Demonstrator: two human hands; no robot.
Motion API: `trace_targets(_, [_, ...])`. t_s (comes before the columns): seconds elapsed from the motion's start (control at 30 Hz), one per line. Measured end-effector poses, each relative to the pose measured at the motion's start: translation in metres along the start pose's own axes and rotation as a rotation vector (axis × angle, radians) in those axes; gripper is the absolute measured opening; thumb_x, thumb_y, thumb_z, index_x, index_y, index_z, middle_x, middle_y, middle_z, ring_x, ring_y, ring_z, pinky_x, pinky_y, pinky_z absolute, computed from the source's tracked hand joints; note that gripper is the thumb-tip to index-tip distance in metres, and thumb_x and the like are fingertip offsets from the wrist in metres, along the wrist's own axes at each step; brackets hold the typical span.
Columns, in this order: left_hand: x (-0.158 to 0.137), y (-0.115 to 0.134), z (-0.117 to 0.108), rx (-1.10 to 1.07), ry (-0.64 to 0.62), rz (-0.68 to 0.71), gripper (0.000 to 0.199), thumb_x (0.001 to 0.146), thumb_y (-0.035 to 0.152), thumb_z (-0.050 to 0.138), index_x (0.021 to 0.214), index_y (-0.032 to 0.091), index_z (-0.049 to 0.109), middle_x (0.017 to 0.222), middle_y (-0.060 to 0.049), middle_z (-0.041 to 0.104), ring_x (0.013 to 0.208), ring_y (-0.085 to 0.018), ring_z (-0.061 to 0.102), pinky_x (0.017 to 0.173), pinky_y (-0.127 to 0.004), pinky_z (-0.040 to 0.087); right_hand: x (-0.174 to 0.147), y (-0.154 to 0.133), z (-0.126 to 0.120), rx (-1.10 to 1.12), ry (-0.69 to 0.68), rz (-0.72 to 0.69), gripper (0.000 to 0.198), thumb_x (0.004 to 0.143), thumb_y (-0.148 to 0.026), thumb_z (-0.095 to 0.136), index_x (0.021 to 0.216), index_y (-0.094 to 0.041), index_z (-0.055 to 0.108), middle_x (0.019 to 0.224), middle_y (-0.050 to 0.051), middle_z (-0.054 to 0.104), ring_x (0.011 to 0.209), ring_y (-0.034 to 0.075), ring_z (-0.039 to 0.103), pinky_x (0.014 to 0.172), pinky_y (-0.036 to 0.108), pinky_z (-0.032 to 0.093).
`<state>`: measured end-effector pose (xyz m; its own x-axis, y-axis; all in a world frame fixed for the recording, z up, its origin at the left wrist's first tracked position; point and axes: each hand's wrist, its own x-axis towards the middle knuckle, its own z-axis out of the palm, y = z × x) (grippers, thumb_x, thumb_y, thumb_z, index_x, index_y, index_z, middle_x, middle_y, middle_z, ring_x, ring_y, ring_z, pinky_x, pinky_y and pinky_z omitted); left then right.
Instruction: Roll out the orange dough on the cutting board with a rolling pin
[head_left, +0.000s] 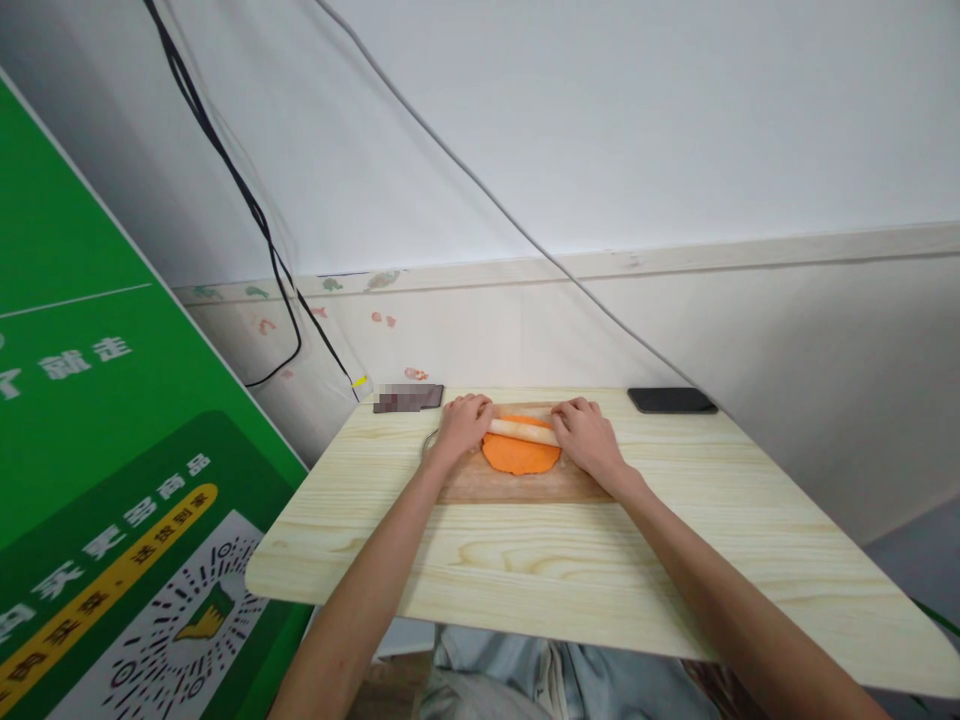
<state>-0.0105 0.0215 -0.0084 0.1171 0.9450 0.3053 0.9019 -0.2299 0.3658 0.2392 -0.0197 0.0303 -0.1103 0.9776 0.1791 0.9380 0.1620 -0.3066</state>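
Note:
A pale wooden rolling pin lies across a flat orange sheet of dough, which rests on a wooden board. My left hand is closed around the pin's left end. On the right end my right hand has its fingers curled over the wood. Between the two hands the middle of the pin shows, with orange dough visible in front of and behind it. Both ends of the pin are hidden under my hands.
The board sits on a light wood-grain table against a white wall. A dark phone lies at the back right, and a dark flat device, partly blurred out, at the back left. Cables hang along the wall. A green panel stands left.

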Motion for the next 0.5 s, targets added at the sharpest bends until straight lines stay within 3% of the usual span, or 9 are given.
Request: trace_targets(0.5, [-0.0004,0.0003,0.0006,-0.007,-0.009,-0.007,0.033,0.109,0.028,0.050,0.116,0.024,0.082,0.129,-0.007,0.082,0.122,-0.024,0.071,0.111,-0.037,0.050,-0.0095,-0.0082,-0.0062,-0.069,-0.035,-0.035,0.042,0.113,-0.031,0.041,0.134,-0.020,0.075,0.144,0.018,0.068,0.135,0.034,0.057,0.101,0.046,0.054])
